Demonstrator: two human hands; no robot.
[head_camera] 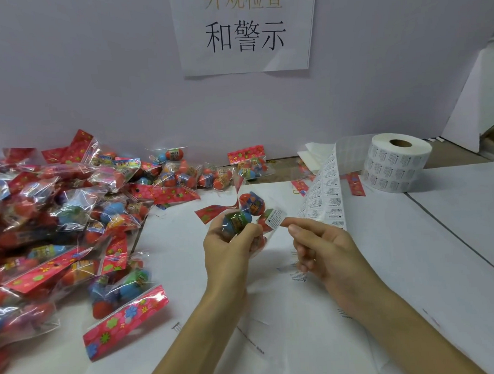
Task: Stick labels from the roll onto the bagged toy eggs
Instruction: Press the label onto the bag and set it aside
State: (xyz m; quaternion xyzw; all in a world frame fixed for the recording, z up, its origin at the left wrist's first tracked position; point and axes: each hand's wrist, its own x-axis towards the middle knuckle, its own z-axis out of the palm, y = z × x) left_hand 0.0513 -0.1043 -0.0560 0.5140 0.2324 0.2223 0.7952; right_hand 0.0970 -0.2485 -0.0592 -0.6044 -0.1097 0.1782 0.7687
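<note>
The left hand is raised above the white surface, its fingers curled round a clear bag of toy eggs. A blue-green egg sits against the palm, a red one stands above the fingertips, and the bag's red flowered header card juts out to the left. A small white label lies against the right side of that bag. The right hand reaches in from the right, its index fingertip and thumb closed together on the label's right edge and its other fingers folded toward the palm. Just behind this hand a printed label strip rises and runs back to the label roll, which stands at the far right of the surface. A heap of bagged eggs covers the left side, well apart from the roll, and a paper sign hangs on the wall behind.
</note>
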